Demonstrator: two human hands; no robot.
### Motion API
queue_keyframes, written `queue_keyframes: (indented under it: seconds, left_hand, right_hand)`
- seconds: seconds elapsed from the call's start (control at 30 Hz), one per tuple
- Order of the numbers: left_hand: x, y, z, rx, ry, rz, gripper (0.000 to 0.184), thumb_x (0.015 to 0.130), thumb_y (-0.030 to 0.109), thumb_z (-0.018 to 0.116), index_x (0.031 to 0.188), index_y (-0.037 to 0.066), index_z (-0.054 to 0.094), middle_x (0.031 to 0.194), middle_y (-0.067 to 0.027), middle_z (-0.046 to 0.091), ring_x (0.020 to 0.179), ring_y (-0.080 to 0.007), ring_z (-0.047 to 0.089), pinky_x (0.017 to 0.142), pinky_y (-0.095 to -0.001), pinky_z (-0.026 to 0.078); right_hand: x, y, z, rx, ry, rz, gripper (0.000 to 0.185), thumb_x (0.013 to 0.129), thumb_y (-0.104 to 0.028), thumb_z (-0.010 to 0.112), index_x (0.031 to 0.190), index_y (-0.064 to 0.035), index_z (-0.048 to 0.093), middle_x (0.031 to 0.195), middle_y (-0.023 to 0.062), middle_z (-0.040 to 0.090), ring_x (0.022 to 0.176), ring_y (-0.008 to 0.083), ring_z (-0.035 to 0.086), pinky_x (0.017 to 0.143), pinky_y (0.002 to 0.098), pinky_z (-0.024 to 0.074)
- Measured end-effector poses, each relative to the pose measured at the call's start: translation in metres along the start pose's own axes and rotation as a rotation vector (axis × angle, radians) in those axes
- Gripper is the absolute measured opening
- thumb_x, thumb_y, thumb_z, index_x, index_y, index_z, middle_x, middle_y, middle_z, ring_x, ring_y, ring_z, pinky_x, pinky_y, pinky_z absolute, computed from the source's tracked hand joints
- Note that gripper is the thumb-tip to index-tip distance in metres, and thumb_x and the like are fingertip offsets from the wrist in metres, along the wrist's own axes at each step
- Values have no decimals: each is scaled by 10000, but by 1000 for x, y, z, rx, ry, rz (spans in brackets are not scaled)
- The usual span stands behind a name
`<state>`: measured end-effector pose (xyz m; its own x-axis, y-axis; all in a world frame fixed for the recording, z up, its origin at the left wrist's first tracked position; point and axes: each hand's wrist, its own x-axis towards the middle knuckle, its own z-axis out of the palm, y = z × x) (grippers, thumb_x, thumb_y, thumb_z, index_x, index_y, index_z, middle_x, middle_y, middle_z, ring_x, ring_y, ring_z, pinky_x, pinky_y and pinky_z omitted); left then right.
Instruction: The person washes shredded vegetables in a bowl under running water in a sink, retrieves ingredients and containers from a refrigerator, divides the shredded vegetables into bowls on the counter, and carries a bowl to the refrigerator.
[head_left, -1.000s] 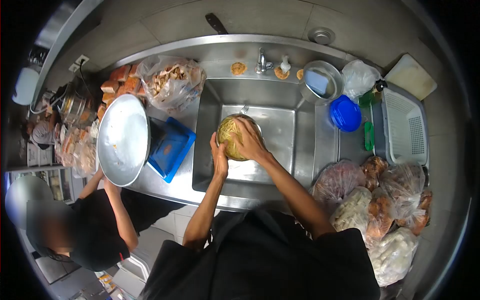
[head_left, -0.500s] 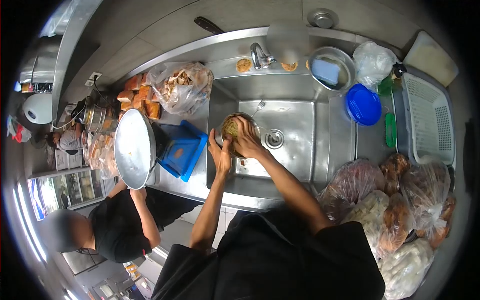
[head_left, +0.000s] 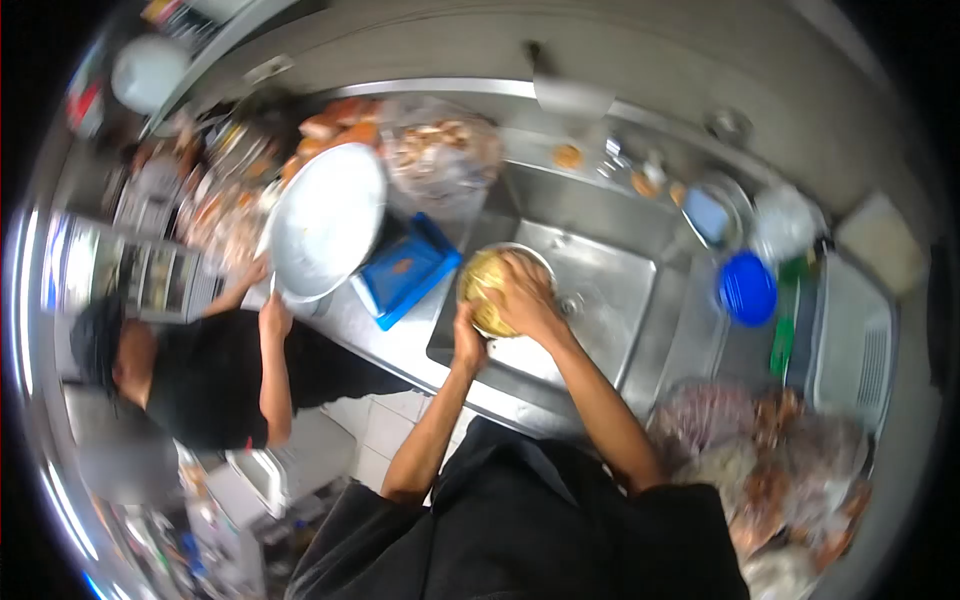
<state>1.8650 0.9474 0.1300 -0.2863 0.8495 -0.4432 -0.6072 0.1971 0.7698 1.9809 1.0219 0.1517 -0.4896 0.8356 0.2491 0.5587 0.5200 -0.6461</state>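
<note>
A round metal bowl [head_left: 546, 262] is tilted over the near left part of the sink. Pale yellow, stringy food that looks like noodles or shreds [head_left: 484, 278] fills it. My left hand [head_left: 468, 340] grips the bowl's near left side, thumb up along the rim. My right hand [head_left: 526, 302] lies over the food from the right, its fingers pressed together against the strands and partly buried. The steel sink [head_left: 610, 300] lies under both hands. Motion blur softens the fingertips.
A co-worker at the left holds a large round pan [head_left: 330, 220] above the counter. Between the pan and sink sits a blue tray [head_left: 410, 270]. A bag of cut food [head_left: 440, 150], a blue bowl [head_left: 747, 288], a white basket [head_left: 850, 335] and bagged food [head_left: 760, 460] surround the sink.
My view has turned, so the sink and counter appear rotated. The bowl tips further towards me and shows more yellow food. Both hands stay on the bowl and its food.
</note>
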Motion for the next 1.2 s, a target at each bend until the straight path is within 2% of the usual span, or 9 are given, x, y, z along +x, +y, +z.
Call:
queue_keyframes:
  seconds: [0.2, 0.37, 0.53, 0.63, 0.7, 0.8, 1.03, 1.13, 1.2]
  left_hand:
    - [-58, -24, -79, -248, 169, -4, 398, 809, 302, 537, 1105, 35, 538, 1086, -111, 592, 1008, -207, 565, 919, -362, 442]
    - [-166, -2, -150, -482, 203, 22, 441, 844, 266, 509, 1186, -11, 500, 1119, -144, 607, 1033, -209, 588, 952, -344, 437]
    - [-254, -44, -255, -455, 528, 165, 514, 811, 294, 510, 1246, 33, 425, 1181, -140, 542, 1092, -237, 539, 944, -371, 434]
    - [-320, -37, -295, -379, 700, 251, 714, 764, 378, 501, 1388, 175, 217, 1285, -145, 378, 1156, -321, 423, 808, -517, 440]
    - [-361, -28, -319, -424, 783, 263, 710, 763, 359, 494, 1384, 164, 212, 1274, -156, 384, 1160, -312, 421, 828, -514, 441]
    - [-406, -17, -354, -574, 968, 369, 708, 758, 337, 494, 1375, 138, 209, 1254, -163, 398, 1114, -302, 476, 798, -476, 489]
    - [-453, 5, -438, -682, 1181, 522, 661, 770, 328, 490, 1351, 127, 246, 1233, -154, 412, 1086, -282, 503, 762, -462, 506]
    - [-450, 3, -491, -736, 1222, 564, 588, 775, 328, 489, 1288, 114, 297, 1187, -146, 439, 1065, -272, 513, 764, -463, 495]
    - [-447, 9, -526, -766, 1211, 571, 563, 777, 327, 490, 1267, 111, 315, 1168, -140, 453, 1050, -271, 522, 766, -466, 490]
  right_hand:
    - [-20, -112, -41, 127, -59, -240, 159, 857, -176, 553, 804, -46, 627, 775, 144, 629, 764, 328, 582, 690, 432, 416]
    - [-55, -206, 5, 31, -417, -615, 84, 787, -107, 616, 843, -55, 651, 802, 135, 652, 782, 317, 594, 733, 403, 421]
    - [-110, -287, 91, 148, -837, -644, 152, 801, -142, 617, 916, -52, 661, 875, 150, 661, 875, 321, 603, 818, 415, 404]
    - [-147, -333, 139, 80, -745, -982, 206, 840, -180, 574, 961, -26, 638, 815, 145, 661, 820, 319, 616, 822, 433, 376]
    - [-169, -365, 177, 170, -762, -1066, 222, 859, -177, 541, 981, -15, 630, 771, 143, 657, 746, 329, 617, 792, 433, 379]
    - [-192, -419, 219, 64, -1147, -1008, 200, 843, -177, 570, 976, -43, 634, 829, 131, 653, 812, 308, 599, 789, 410, 388]
    - [-223, -526, 307, 439, -944, -1178, 217, 747, -131, 639, 959, -84, 650, 726, 99, 643, 739, 285, 603, 750, 387, 384]
    - [-211, -578, 343, 32, -1305, -1216, 317, 713, -100, 639, 1030, -86, 641, 949, 151, 639, 844, 295, 604, 831, 397, 396]
    - [-208, -603, 380, 248, -1309, -1298, 344, 708, -85, 628, 1052, -80, 630, 986, 168, 629, 871, 308, 603, 850, 404, 404]
